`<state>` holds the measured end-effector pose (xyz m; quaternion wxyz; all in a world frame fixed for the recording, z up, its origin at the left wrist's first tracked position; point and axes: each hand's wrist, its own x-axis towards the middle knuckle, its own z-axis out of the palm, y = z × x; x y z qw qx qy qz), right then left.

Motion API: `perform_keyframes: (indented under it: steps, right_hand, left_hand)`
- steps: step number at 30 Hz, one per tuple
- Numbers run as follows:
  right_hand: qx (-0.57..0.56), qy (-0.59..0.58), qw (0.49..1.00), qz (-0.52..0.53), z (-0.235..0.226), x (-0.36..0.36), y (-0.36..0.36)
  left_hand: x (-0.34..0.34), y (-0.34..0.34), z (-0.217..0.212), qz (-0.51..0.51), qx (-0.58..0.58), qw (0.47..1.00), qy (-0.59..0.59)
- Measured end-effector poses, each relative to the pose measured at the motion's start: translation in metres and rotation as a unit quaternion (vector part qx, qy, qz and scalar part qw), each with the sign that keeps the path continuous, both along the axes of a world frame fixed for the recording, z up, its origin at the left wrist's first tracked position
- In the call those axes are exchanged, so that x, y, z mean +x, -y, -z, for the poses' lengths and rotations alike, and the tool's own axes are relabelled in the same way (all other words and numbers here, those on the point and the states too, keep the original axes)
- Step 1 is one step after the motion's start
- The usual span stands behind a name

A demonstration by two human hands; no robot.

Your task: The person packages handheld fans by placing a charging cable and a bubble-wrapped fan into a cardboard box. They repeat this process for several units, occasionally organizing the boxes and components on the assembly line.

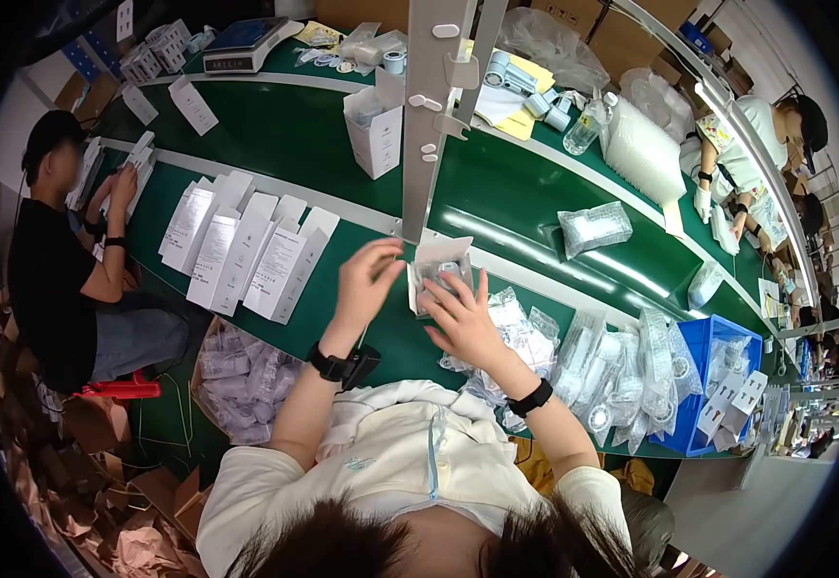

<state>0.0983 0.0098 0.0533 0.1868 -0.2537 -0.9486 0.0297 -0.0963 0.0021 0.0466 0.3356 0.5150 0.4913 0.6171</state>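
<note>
A small white carton (425, 252) with a raised flap stands at the middle of the bench, and something in clear plastic (439, 271) shows in its mouth. Over the carton, my right hand (460, 316) has its fingers spread, with fingertips on the plastic inside. At the carton's left side my left hand (366, 279) is raised with curved fingers apart and nothing visible in them. Small clear bags of parts (520, 332) lie beside my right wrist. Further right are bubble-wrapped items (602, 371), some with round grey-white parts showing.
Rows of open white cartons (270, 255) stand to the left. A metal post (421, 125) rises just beyond my hands. The conveyor (506, 217) carries a bubble-wrapped pack (595, 229). A blue crate (697, 424) sits at right. A person (72, 260) works at left, others at far right.
</note>
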Motion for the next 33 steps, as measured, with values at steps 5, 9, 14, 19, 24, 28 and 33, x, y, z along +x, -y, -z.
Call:
perform_keyframes:
  steps: [5, 9, 14, 19, 24, 28, 33]
  right_hand:
    - [-0.07, -0.29, 0.949, 0.101, 0.008, 0.016, -0.013]
    - [-0.382, -0.304, 0.867, 0.102, 0.03, -0.001, -0.041]
    - [-0.552, -0.452, 0.68, 0.171, -0.02, 0.037, -0.116]
    - [-0.363, -0.533, 0.737, 0.204, 0.005, 0.046, -0.24]
    - [-0.128, -0.363, 0.873, 0.299, 0.039, 0.064, -0.287]
    - [-0.083, -0.063, 0.911, 0.398, 0.023, 0.09, -0.274]
    - [-0.234, 0.088, 0.745, 0.618, 0.039, 0.154, -0.292]
  left_hand:
    - [-0.107, 0.018, 0.031, -0.253, -0.127, 0.825, -0.489]
    - [-0.135, 0.041, 0.109, -0.117, -0.281, 0.738, -0.602]
    - [-0.067, 0.073, 0.078, -0.073, -0.309, 0.782, -0.537]
    - [0.001, 0.069, 0.042, 0.017, -0.387, 0.796, -0.466]
    - [-0.024, 0.012, 0.028, 0.069, -0.442, 0.822, -0.352]
    - [-0.046, 0.008, 0.096, 0.035, -0.326, 0.906, -0.268]
    - [-0.033, 0.012, 0.07, 0.126, -0.334, 0.934, 0.011]
